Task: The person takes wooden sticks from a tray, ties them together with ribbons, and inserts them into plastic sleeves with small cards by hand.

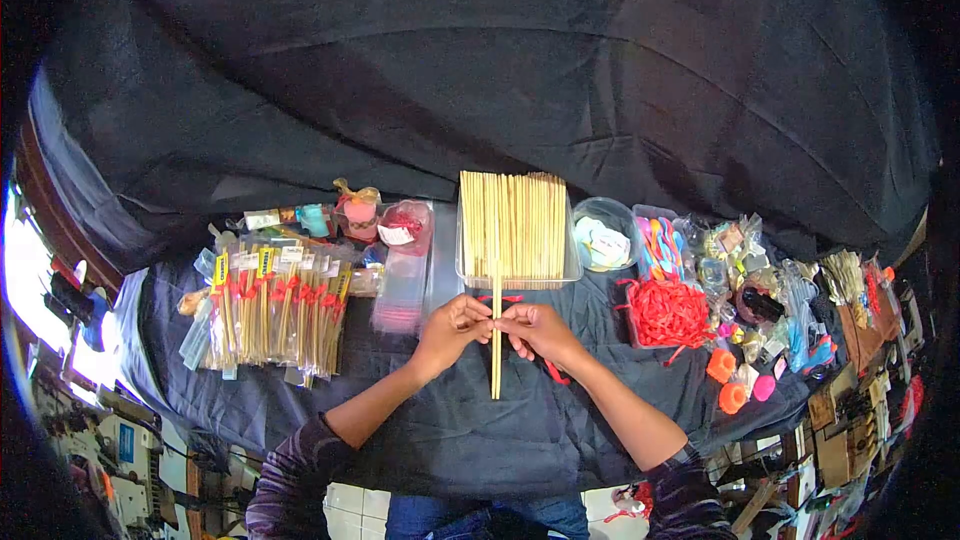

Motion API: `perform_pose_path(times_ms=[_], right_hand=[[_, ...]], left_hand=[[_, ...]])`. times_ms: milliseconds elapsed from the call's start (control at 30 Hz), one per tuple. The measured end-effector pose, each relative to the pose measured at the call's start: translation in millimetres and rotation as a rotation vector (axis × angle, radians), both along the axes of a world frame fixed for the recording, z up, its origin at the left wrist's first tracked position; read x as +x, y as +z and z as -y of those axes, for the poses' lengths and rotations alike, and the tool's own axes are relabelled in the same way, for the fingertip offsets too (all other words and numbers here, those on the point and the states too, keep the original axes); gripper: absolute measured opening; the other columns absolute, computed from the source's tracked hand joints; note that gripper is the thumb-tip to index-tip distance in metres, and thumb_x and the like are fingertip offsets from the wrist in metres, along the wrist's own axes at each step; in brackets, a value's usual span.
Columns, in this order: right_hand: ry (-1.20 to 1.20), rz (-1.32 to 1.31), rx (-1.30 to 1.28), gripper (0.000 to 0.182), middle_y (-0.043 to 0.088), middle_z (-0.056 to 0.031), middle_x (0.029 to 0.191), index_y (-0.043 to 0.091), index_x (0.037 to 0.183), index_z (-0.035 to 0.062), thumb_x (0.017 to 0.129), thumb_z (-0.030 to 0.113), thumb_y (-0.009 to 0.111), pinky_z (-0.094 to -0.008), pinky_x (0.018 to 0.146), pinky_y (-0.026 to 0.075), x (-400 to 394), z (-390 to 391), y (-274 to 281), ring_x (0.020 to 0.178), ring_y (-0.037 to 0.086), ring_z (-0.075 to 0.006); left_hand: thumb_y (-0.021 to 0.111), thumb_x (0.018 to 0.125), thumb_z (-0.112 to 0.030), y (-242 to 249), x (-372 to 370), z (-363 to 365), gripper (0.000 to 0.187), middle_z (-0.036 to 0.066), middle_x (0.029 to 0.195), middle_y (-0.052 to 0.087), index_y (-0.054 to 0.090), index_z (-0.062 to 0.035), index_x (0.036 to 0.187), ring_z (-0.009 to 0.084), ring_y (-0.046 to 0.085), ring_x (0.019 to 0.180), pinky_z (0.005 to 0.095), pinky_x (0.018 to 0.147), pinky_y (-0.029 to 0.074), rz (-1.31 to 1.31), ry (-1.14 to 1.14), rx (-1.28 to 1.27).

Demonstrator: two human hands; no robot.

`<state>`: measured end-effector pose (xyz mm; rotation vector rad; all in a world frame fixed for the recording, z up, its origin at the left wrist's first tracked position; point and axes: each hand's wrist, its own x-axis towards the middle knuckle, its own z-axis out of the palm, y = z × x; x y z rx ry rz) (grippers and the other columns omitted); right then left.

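Observation:
A pair of pale wooden chopsticks [496,370] stands lengthwise in front of me, its far end overlapping the tray. My left hand [453,330] pinches it from the left near the middle. From the other side my right hand [535,330] closes on the same spot, fingertips almost meeting the left ones. A red ribbon [556,372] shows below my right hand, and a bit of red also shows just above the fingers. How the ribbon runs between my fingers is hidden. Just beyond, a clear tray [520,284] holds many loose wooden sticks [515,225].
Left lie bagged sticks with red bows [280,305], clear sleeves [402,285] and a pink-red cup [405,223]. To the right are a round tub of labels [603,235], a box of cut red ribbon [668,315] and assorted small items [745,290]. Black cloth [430,440] covers the table.

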<state>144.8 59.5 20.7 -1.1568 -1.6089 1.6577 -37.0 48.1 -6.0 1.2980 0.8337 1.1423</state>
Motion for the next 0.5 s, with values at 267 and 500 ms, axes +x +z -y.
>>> perform_pose_path(times_ms=[267,500], right_hand=[[-0.026,0.023,-0.021,0.018,0.049,0.0016,0.052,0.057,0.079,0.0049,0.087,0.021,0.056,-0.0185,0.037,0.035,-0.9,2.2,5.0,0.041,0.046,-0.0051],[-0.108,0.010,0.003,0.019,0.048,0.0022,0.051,0.057,0.077,0.0052,0.085,0.022,0.058,-0.0188,0.036,0.033,-5.7,6.5,3.4,0.039,0.044,-0.0050]], left_hand=[[0.060,0.081,-0.001,-0.1,-0.9,0.3,0.016,0.007,0.080,0.058,0.052,0.0012,0.095,0.0116,0.059,0.072,0.0233,0.063,0.050,-0.047,-0.004,0.000],[0.059,0.083,-0.004,3.9,-2.3,1.9,0.018,0.005,0.081,0.059,0.052,0.0011,0.099,0.0111,0.058,0.077,0.0241,0.068,0.049,-0.127,-0.017,0.023]])
